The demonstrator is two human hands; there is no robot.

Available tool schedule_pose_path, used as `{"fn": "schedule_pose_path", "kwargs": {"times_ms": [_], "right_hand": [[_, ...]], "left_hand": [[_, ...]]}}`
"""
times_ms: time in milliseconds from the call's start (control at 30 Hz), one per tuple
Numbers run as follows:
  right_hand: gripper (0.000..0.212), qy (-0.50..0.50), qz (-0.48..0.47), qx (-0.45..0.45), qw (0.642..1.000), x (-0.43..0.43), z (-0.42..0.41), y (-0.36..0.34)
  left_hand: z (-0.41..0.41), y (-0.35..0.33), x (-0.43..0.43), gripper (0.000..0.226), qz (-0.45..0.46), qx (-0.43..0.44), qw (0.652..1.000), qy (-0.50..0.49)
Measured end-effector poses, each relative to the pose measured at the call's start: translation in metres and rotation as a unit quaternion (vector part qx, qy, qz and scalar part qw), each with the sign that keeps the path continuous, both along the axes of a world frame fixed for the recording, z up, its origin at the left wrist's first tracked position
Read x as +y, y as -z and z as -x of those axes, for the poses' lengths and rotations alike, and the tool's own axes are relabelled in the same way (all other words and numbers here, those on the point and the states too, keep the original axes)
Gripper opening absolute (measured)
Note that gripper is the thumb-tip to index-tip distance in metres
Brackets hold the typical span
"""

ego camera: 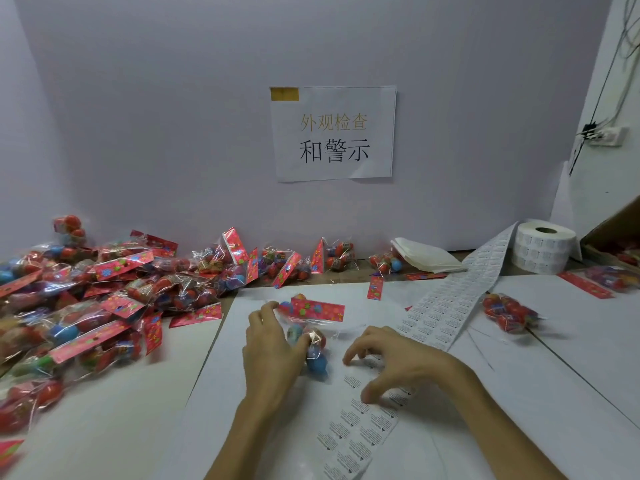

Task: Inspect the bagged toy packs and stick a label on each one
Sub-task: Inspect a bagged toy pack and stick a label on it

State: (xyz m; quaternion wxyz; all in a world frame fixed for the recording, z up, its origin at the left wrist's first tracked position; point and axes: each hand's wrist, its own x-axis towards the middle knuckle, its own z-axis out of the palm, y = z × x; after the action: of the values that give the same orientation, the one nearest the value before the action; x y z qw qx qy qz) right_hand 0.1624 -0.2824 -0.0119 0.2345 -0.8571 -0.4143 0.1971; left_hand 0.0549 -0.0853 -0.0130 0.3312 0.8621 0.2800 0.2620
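Left hand [273, 344] grips with curled fingers; right hand [398, 362] arches, fingertips down.

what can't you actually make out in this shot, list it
All in the head view:
Print on the label strip is too small to read.
On the right hand, curled fingers hide whether a label is pinched.
The toy pack is partly covered by the left hand holding it.
The pile of packs at left is blurred, uncountable.
The cardboard box is cut off by the right edge.

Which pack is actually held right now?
The pack mid-table on the white sheet, held in the left grip; the pile at left and the lone pack at right lie untouched.
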Motion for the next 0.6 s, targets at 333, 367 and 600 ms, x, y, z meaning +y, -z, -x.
{"fn": "schedule_pose_path", "kwargs": {"times_ms": [333,367,600], "right_hand": [[0.011,0.056,-0.065,-0.011,0.996,0.001,0.005,-0.001],[0.01,0.066,-0.081,-0.019,0.994,0.0,0.004,-0.001],[0.019,0.108,-0.26,-0.078,0.956,0.001,0.002,-0.011]], "left_hand": [[0.003,-0.001,-0.024,0.012,-0.019,-0.075,0.954,0.288],[0.004,0.001,-0.025,0.012,-0.014,-0.06,0.951,0.304],[0.006,-0.006,-0.021,0.026,0.104,0.038,0.946,0.305]]}}
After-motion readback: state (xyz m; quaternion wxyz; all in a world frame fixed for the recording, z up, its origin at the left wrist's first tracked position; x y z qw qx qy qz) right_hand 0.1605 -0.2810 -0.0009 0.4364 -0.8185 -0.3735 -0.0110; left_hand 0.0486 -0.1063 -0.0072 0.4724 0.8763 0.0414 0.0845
